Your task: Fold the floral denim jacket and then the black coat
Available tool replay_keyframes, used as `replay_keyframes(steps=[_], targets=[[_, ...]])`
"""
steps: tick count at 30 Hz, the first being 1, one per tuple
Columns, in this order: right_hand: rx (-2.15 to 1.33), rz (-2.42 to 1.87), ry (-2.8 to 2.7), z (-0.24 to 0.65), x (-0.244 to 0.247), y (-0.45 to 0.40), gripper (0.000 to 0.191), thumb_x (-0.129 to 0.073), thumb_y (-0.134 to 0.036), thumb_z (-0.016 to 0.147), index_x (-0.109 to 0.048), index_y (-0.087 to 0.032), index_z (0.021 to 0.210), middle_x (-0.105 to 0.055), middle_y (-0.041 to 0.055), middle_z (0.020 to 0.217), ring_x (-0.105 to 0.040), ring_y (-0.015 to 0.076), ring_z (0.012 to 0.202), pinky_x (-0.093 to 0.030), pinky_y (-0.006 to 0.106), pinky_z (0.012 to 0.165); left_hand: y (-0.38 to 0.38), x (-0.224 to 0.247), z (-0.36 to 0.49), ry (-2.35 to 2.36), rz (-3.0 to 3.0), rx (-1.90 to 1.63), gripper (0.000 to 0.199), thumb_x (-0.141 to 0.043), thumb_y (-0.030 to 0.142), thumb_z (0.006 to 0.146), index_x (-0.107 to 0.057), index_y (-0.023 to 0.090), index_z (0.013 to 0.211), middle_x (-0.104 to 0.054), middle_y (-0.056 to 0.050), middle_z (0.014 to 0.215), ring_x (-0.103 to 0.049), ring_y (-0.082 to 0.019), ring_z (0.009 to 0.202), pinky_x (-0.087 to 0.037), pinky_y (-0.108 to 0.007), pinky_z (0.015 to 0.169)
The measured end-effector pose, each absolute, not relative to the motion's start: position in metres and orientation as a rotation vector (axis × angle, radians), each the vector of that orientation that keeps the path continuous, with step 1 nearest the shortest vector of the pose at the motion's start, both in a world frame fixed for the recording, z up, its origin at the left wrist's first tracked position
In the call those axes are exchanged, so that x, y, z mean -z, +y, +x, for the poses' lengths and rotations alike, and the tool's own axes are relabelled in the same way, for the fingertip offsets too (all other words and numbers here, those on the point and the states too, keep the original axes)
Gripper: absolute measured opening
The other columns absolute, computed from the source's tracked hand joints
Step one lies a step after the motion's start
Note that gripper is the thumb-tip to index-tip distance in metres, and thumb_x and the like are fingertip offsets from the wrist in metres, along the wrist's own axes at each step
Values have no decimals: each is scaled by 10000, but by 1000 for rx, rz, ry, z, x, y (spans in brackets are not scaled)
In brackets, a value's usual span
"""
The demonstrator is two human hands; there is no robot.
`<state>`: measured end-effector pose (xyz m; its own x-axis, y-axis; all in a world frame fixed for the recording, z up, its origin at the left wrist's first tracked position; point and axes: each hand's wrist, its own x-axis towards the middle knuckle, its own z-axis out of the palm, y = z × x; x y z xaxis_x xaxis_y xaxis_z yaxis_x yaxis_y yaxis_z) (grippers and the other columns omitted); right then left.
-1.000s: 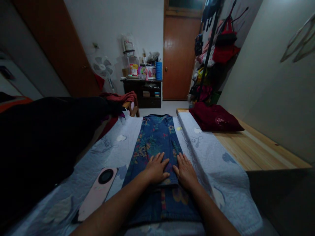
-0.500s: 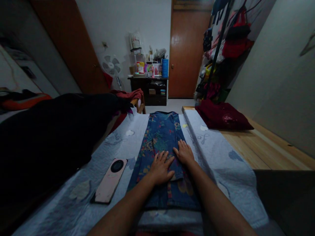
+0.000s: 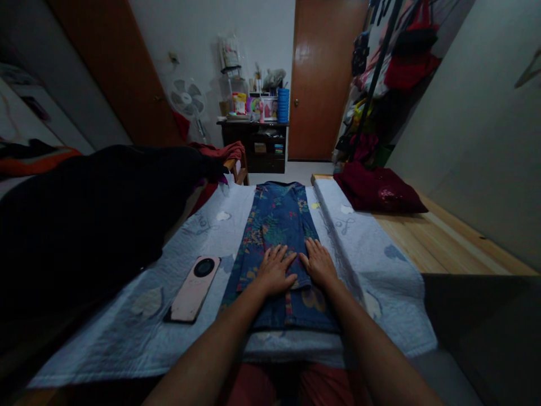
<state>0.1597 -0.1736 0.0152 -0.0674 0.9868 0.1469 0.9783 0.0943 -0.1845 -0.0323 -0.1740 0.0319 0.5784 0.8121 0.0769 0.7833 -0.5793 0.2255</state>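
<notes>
A blue floral garment (image 3: 281, 217) lies folded lengthwise on the bedspread, its dark-edged opening at the far end and its hem towards me. A folded-in part of the cloth ends in a straight edge just below my hands. My left hand (image 3: 275, 270) rests flat on the middle of the garment, fingers spread. Beside it, my right hand (image 3: 318, 262) presses flat along the garment's right side, its thumb towards the left hand. Neither hand grips anything. To the left lies a pink phone (image 3: 192, 293) with a round black camera ring, face down.
The pale patterned bedspread (image 3: 380, 316) covers the surface. A large dark cloth pile (image 3: 84, 225) fills the left side. At the right, a folded maroon garment (image 3: 380, 189) sits on a wooden ledge (image 3: 406, 231). Farther back stand a fan (image 3: 187, 98) and a dark cabinet (image 3: 253, 146).
My view has tilted down slightly, showing more of the bedspread's near edge. Both hands stay flat on the garment, the right one slightly lower along its side.
</notes>
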Motion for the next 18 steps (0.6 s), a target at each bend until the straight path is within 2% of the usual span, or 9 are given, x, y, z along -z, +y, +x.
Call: replay_keyframes(steps=[6,12,18], targets=[[-92,-1931,-2163,162,-16,-192,552,-302,-417,988,-364,-130,1455,-366,111,1513,-258,241,1420,-236,414,1122,-172,-28,-35,1334,2639,-287,665,-544,550,834,-378,318,1436,-328,-67,1540,-234,-294,1428,-158,-529,1155],[-89,-1891,-2176,165,-15,-210,545,-307,-391,987,-402,-86,1429,-367,137,1508,-261,267,1420,-251,426,1126,-172,-29,-35,1323,2645,-315,639,-548,532,840,-402,308,1421,-355,-81,1522,-258,-292,1417,-187,-534,1144],[-84,-1854,-2204,170,-12,-233,553,-296,-398,990,-414,-71,1420,-355,150,1511,-273,259,1417,-253,413,1135,-179,-30,-37,1325,2666,-418,536,-536,430,868,-452,295,1381,-413,-68,1485,-310,-267,1389,-212,-514,1140]])
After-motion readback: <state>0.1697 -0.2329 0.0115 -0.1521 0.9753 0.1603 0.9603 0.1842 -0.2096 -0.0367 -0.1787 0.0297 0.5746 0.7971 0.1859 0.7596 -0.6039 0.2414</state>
